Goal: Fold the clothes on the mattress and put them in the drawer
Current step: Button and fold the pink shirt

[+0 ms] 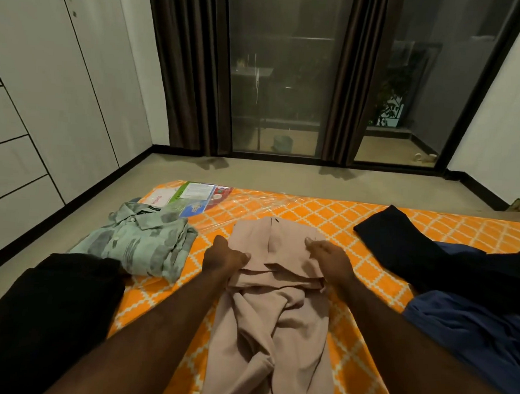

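The left hand [226, 257] pinches a folded edge of the pink cloth [275, 319], thumb on top. The right hand [329, 260] lies on the same fold on the other side, with its fingers bent over the cloth. I cannot tell if it is pinching or only pressing. The far half of the pink cloth is flat and neat, and the near half is bunched up. It lies on the orange mattress [327, 213]. Just left of the pink cloth is a folded green shirt [140, 244], and nearer on that side is a black cloth [48, 305]. Right of the pink cloth are another black cloth [402, 236] and a blue cloth [472, 331], both not folded. Past the pink cloth, at the mattress corner, lie some papers [191, 198] under clear plastic. Far off to the left is a white cupboard with drawers [5, 157], all closed.
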Tool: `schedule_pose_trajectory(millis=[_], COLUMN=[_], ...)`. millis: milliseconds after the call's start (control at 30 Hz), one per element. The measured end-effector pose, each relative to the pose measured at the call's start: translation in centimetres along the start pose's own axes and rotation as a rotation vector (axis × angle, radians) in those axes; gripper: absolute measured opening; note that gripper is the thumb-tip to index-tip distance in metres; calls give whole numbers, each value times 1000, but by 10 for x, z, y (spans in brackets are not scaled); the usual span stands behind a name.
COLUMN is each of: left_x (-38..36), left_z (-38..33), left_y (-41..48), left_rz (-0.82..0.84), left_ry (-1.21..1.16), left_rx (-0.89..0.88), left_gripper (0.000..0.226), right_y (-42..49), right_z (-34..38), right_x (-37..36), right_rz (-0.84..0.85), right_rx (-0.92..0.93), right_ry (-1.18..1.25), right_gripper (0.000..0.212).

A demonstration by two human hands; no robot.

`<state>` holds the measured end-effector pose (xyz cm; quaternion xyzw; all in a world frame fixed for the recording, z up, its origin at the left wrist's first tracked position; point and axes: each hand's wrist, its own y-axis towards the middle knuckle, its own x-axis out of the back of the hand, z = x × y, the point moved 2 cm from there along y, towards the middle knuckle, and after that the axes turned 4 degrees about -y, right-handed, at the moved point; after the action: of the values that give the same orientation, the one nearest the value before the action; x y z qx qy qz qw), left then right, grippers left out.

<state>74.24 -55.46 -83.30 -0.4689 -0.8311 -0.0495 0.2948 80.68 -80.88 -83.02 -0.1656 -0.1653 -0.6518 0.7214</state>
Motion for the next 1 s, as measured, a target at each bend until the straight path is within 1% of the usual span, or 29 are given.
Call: schedule_pose_trajectory(millis=[33,67,133,167,200,267,367,433,500,567,633,700,800,833,867,900,933,967,1000], left_x=[1,1,-3,-6,-9,-14,-17,-16,-11,-2,7,14,17,15,15,16,17,19,22], left_z=[-2,-3,-5,-5,-6,-7,-10,-15,-23,-32,-40,-39,-18,-8,2,12,20,31,37], left_y=[1,0,-2,-3,-4,-7,-6,-8,-9,-16,-26,-39,-59,-63,-69,-75,-81,-87,-88], left_rz=[-17,-17,27,64,108,154,135,130,185,263,312,350,370,360,326,284,246,181,115], left_ry=[56,72,31,-13,-61,-127,-231,-346,-522,-655,-675,-641,-500,-398,-234,-20,224,461,672], left_rx=[-45,-68,-49,-17,16,30,-3,21,86,129,131,119,74,26,-52,-158,-266,-402,-571], left_gripper=[71,72,76,79,81,82,69,57,49,45,43,39,41,43,47,54,59,62,62], right_y=[6,9,9,3,-1,-7,-4,-1,-1,-3,-5,-16,-45,-53,-62,-67,-70,-76,-76], right_z=[-1,-5,-8,-4,0,5,10,17,26,36,37,36,25,20,16,12,9,8,8], right_x=[0,-2,-8,-12,-14,-18,-21,-18,-14,-7,-2,4,5,5,5,8,10,15,17], right_rz=[-45,-37,85,126,151,158,105,78,88,123,159,214,340,364,358,330,305,295,305], right_rx=[-110,-231,-418,-466,-484,-494,-483,-454,-430,-453,-478,-504,-569,-575,-560,-507,-419,-308,-170], right_ry=[27,81,240,298,327,305,328,313,317,391,436,388,293,217,127,-35,-219,-429,-619], right_gripper=[41,42,52,48,39,25,9,9,9,12,19,17,14,11,14,28,50,74,90])
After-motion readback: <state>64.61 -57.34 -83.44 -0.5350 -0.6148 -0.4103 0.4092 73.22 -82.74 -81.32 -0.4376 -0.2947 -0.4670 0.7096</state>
